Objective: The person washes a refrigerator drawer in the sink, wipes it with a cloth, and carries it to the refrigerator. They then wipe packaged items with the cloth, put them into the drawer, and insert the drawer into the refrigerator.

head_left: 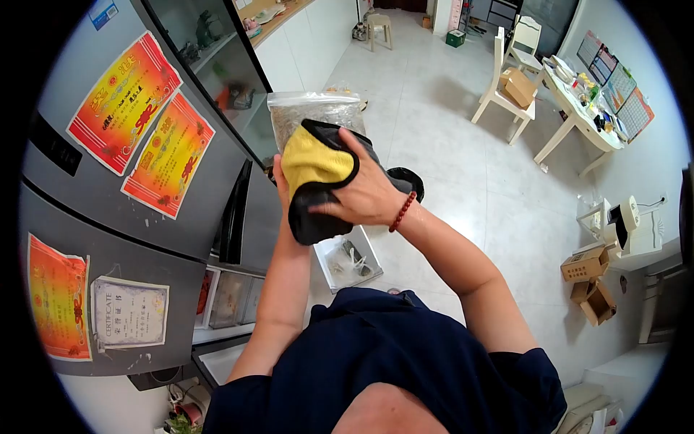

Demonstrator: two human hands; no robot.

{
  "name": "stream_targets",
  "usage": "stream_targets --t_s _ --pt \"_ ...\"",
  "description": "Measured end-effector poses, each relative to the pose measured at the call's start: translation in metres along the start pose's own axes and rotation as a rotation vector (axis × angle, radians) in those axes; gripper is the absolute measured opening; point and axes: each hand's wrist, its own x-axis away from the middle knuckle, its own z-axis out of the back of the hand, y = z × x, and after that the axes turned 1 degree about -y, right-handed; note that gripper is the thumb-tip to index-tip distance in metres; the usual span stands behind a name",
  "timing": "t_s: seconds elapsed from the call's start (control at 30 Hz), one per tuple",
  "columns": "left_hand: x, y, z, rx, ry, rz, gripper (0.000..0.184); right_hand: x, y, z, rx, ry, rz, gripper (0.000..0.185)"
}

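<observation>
A yellow and dark grey cloth (pixel 318 160) with black edging is bunched between my two hands in front of my chest. My right hand (pixel 370 189), wearing a red bead bracelet (pixel 403 211) at the wrist, grips it from the right; some fingers are blurred. Along the left edge of the cloth shows part of my left hand (pixel 280 176), with most of its fingers hidden behind the fabric. Just beyond the cloth is a clear zip bag (pixel 314 108) with brownish contents; its lower part is covered, and I cannot tell what supports it.
A grey fridge (pixel 181 242) with paper certificates stands at my left, its lower compartment open. Below my hands a white drawer (pixel 325 269) holds whitish and dark items. A black bin (pixel 413 179) is behind my right wrist. Chair (pixel 499 98), table (pixel 567 116) and cardboard boxes (pixel 584 266) are at right.
</observation>
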Motion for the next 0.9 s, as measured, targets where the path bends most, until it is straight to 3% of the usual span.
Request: stream_targets --t_s 0.1,0.13,0.2,0.3,0.43,0.53,0.8,0.9 --pt "0.000 -0.006 0.007 -0.028 0.077 -0.101 0.073 -0.014 0.034 -0.001 0.116 0.150 -0.159 0.044" --pt "0.002 -0.010 0.021 0.146 -0.125 -0.075 0.067 -0.021 0.049 0.002 -0.160 0.168 -0.326 0.043" --pt "0.007 -0.013 0.015 0.046 -0.003 -0.068 0.067 -0.030 0.063 0.008 -0.593 0.211 -0.652 0.039" --pt "0.005 -0.005 0.011 0.064 0.001 -0.104 0.065 -0.019 0.068 -0.011 -1.202 0.353 -0.820 0.042" --pt "0.002 0.000 0.021 0.032 0.074 -0.229 0.061 0.006 0.052 -0.037 -1.400 0.410 -0.951 0.045" --pt "0.004 0.001 0.038 0.035 0.125 -0.183 0.060 0.031 0.047 -0.058 -1.640 0.396 -1.021 0.042" --pt "0.037 -0.024 0.085 0.038 0.307 -0.033 0.059 0.077 0.034 -0.100 -1.580 0.200 -1.221 0.041" --pt "0.052 -0.027 0.121 0.006 0.495 0.084 0.059 0.092 0.028 -0.127 -1.487 0.208 -1.259 0.036"
